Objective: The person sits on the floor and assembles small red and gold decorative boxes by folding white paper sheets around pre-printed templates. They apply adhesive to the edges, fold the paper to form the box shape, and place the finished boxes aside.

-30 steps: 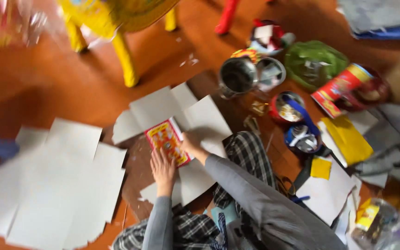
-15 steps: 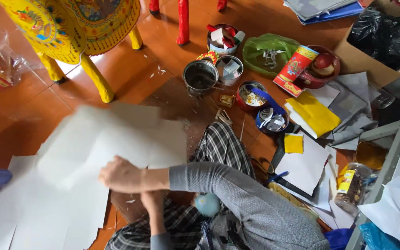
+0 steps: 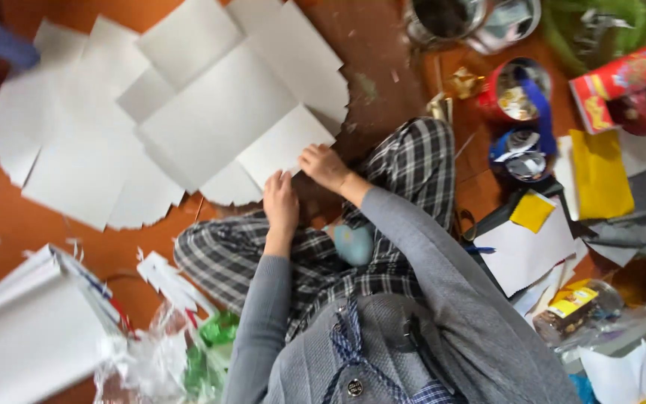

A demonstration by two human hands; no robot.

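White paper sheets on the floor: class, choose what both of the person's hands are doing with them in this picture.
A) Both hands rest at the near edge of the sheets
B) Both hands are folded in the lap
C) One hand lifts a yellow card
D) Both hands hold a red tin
A: the left hand and right hand both lie at the near edge of the white paper sheets, away from the tins.

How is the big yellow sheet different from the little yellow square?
The big yellow sheet is a long rectangle, while the little yellow square is much smaller and lies turned like a diamond. The big yellow sheet lies beside the red box; the little yellow square lies at the top of a white sheet. Both are flat, plain yellow paper to the right of the person, away from the hands.
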